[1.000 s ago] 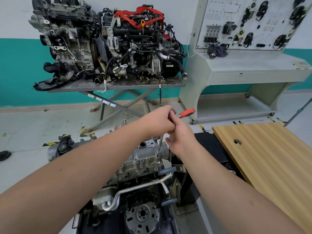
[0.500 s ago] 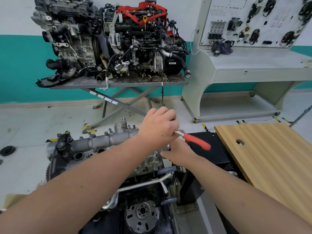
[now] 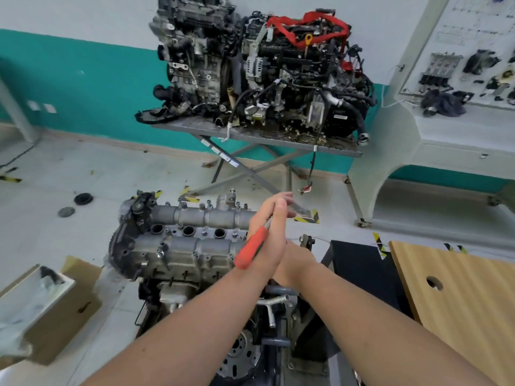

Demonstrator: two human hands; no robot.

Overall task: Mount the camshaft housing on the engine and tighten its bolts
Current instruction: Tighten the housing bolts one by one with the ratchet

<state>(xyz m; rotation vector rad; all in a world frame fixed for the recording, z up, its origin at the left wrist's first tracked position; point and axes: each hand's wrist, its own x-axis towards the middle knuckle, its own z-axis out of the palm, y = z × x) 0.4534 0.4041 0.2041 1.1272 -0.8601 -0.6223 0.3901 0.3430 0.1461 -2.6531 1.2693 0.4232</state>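
1. Head view shows the left hand (image 3: 269,240) with its fingers stretched nearly straight along a ratchet wrench (image 3: 250,250), whose red handle angles back toward the wrist; whether the thumb wraps it I cannot tell.
2. Just behind it, the right hand (image 3: 292,260) lies pressed against the left, mostly hidden, so its hold cannot be told.
3. Directly under and left of the hands, the camshaft housing (image 3: 195,240) already sits on the engine (image 3: 178,291), so mounting looks done.
4. Several bolts (image 3: 195,255) stand along the housing's edges; which are tight is not visible, so I judge tightening is under way, with the end beneath the hands being worked.
5. Counted: one wrench, one housing with three open round bores in a row.
6. Farther out: a cardboard box (image 3: 55,310) to the left, a wooden board (image 3: 459,302) to the right, and two more engines on a metal stand (image 3: 250,135) beyond.
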